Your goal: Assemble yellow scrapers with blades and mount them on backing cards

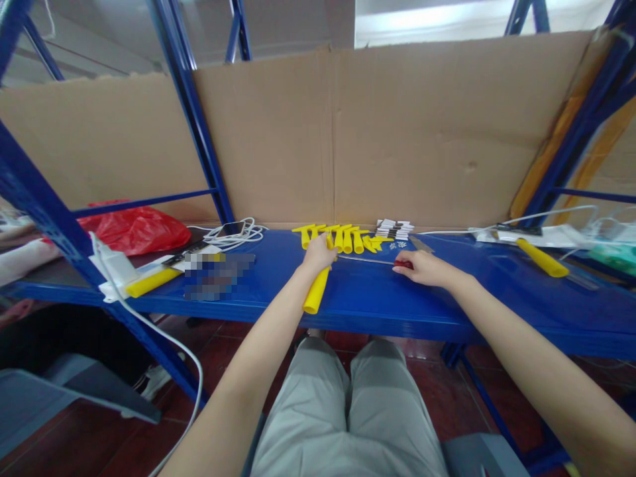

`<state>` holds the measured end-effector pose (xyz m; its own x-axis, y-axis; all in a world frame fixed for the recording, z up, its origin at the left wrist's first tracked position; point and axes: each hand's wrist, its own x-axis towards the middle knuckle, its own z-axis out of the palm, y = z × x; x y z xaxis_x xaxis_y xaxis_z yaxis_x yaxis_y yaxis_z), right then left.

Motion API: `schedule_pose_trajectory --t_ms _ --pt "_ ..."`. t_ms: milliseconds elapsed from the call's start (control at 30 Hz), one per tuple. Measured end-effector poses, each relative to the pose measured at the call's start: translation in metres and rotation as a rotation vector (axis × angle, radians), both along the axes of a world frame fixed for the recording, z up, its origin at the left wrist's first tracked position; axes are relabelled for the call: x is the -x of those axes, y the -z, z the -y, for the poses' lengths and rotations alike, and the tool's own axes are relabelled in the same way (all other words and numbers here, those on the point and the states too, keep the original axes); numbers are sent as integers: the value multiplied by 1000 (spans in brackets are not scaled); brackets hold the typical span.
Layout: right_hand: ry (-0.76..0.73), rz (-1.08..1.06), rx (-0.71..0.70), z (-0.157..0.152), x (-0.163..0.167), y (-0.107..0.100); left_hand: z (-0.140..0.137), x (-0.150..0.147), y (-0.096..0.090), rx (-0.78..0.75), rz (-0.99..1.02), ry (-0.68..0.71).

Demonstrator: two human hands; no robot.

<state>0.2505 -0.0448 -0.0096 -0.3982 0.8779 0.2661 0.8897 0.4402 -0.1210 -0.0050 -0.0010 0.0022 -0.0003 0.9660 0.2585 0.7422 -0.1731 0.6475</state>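
Observation:
My left hand is closed around a yellow plastic handle, whose round hollow end points toward me over the front of the blue shelf. In my right hand is a screwdriver with a red grip. Its long thin shaft reaches left to the yellow handle near my left fingers; the tip's exact contact is too small to make out. Behind my hands lies a row of several yellow handles. Small yellow pieces, white-and-black parts and tiny metal bits, perhaps screws, lie beside them.
A flat metal piece lies behind my right hand. Another yellow handle rests at right, one more at left near a power strip. White cables, a red bag and blue posts flank the shelf. A cardboard wall stands behind.

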Motion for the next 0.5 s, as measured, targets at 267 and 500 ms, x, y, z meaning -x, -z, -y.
schedule_pose_trajectory --t_ms 267,500 --pt "-1 -40 -46 -3 -3 2 -2 0 1 -18 -50 35" --pt "24 19 -17 3 0 -3 1 0 0 -3 -38 34"
